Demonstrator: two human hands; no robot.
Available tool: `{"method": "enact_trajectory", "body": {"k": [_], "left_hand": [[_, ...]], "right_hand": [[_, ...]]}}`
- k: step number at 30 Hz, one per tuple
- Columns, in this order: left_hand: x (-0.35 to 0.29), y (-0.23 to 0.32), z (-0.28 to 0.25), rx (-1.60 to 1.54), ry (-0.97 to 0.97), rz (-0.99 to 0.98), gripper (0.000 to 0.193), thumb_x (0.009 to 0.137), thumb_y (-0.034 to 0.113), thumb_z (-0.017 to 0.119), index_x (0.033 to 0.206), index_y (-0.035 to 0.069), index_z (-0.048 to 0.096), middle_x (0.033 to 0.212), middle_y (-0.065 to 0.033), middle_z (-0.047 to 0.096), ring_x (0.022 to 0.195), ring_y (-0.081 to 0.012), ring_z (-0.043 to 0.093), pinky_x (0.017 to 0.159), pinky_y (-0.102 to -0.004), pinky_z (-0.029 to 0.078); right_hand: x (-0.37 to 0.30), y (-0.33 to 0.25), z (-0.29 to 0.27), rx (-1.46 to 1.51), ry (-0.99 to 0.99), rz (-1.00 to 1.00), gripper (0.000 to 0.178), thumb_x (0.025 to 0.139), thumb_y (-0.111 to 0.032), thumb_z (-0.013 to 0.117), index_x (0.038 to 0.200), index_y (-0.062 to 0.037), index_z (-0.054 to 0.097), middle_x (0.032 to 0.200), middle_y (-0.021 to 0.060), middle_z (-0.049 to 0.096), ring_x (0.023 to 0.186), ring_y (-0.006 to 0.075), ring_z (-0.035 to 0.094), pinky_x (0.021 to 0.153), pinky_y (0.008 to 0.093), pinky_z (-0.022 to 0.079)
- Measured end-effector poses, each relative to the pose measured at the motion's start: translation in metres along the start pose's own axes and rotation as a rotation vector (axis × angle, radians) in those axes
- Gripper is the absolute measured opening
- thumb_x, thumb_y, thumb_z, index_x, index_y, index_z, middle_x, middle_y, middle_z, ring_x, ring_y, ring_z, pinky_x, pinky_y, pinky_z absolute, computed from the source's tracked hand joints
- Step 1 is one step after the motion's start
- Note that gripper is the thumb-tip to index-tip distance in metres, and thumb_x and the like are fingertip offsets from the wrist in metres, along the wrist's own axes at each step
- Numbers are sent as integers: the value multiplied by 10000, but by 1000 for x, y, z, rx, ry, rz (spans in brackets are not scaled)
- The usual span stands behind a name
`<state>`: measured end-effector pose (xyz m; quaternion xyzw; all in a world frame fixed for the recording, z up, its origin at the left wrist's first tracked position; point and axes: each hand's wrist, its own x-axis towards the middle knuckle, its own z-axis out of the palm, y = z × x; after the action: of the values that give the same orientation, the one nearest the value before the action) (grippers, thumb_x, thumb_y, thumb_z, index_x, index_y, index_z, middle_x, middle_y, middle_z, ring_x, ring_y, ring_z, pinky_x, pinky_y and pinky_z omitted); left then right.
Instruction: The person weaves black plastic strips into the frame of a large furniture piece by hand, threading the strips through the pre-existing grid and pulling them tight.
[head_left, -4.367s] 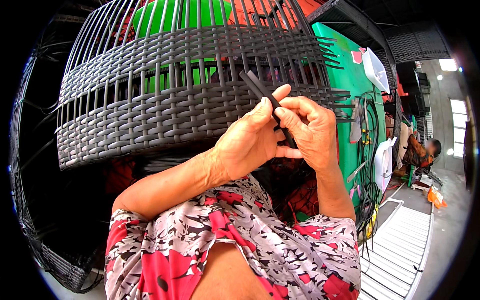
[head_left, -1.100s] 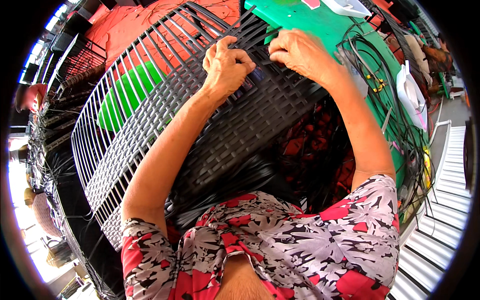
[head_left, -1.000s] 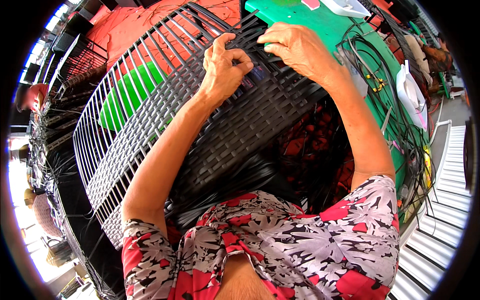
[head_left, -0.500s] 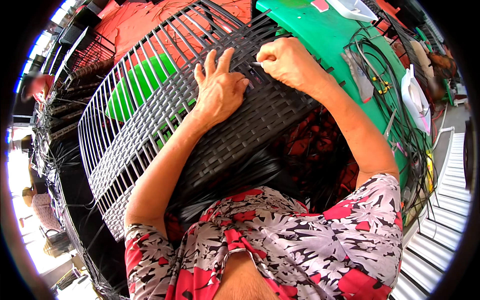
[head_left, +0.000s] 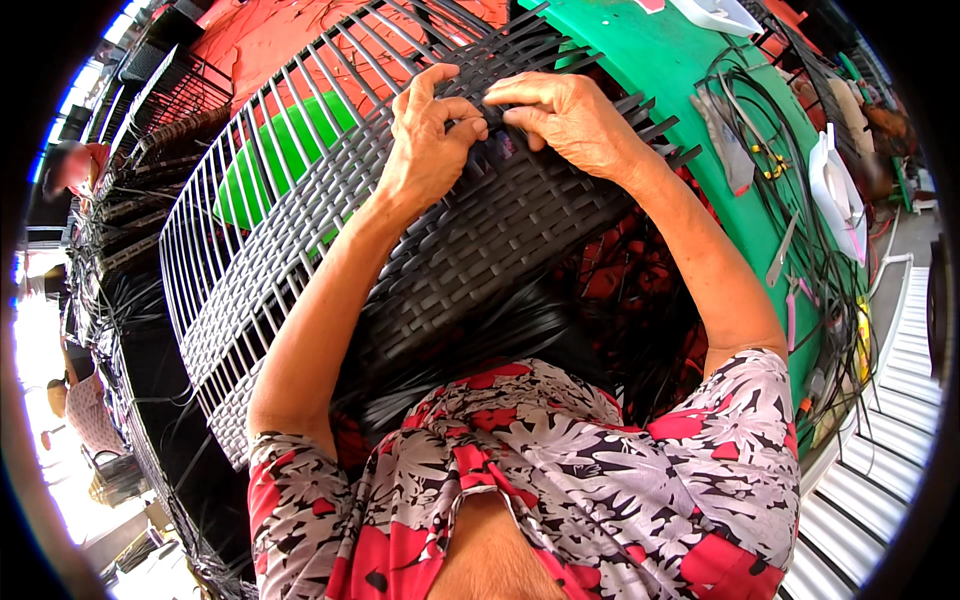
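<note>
A dark grey panel of woven flat plastic strips lies across my front, tilted up to the left. Bare parallel bars of its frame show along the far left side. My left hand is at the upper middle of the weave, thumb and forefinger pinched together at a dark strip. Facing it, my right hand holds its forefinger and thumb around a short dark piece of strip. Just below, between the hands, is a small gap in the weave. The fingertips partly hide the strip. Loose strip ends stick out right of the panel.
A green table on the right bears bundled black strips, a white tray and a metal blade-like tool. Red covering lies behind the panel. Another person is at the far left.
My right hand has shifted slightly left, its fist loosening into a finger-and-thumb grip. The pointed metal tool that showed at it is out of sight. My left fingers have curled in.
</note>
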<state>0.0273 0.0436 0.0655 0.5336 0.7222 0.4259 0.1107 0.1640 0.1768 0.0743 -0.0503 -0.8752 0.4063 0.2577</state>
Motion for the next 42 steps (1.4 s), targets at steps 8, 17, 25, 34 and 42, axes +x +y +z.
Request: {"method": "enact_trajectory", "body": {"k": [8, 17, 25, 34, 42], "left_hand": [[-35, -1, -22, 176, 189, 130, 70, 766, 121, 664, 796, 58, 653, 1225, -154, 485, 1150, -358, 411, 949, -473, 340], [-31, -3, -8, 522, -231, -46, 162, 777, 166, 609, 893, 81, 684, 1447, -113, 284, 1342, -407, 170, 1031, -612, 136], [-31, -5, -35, -104, -22, -92, 84, 779, 136, 642, 770, 58, 673, 1351, -104, 385, 1232, -298, 326, 978, -390, 339], [-75, -23, -43, 398, 7, -13, 176, 804, 168, 603, 927, 61, 669, 1358, -174, 382, 1275, -410, 273, 1017, -588, 206], [-64, -27, -35, 325, -100, -99, 117, 757, 200, 644, 809, 113, 702, 1402, -92, 337, 1318, -360, 225, 1054, -573, 97]], "right_hand": [[10, -31, 3, -23, -181, 173, 137, 812, -147, 612, 780, -23, 659, 578, 47, 570, 491, 152, 518, 499, 261, 433], [11, -18, 28, -286, -261, 106, 105, 693, -96, 608, 727, -11, 659, 642, 142, 617, 644, 257, 616, 636, 364, 470], [6, -22, 32, 228, -153, 66, 238, 847, -207, 631, 988, -17, 651, 846, 34, 616, 585, 89, 522, 546, 213, 426], [18, -36, 47, -215, -170, -44, 133, 757, -123, 629, 751, 10, 634, 615, 109, 596, 558, 226, 591, 548, 331, 465], [17, -24, 62, -65, -268, 20, 114, 727, -91, 639, 802, -10, 668, 660, 111, 621, 604, 204, 595, 592, 318, 459]]}}
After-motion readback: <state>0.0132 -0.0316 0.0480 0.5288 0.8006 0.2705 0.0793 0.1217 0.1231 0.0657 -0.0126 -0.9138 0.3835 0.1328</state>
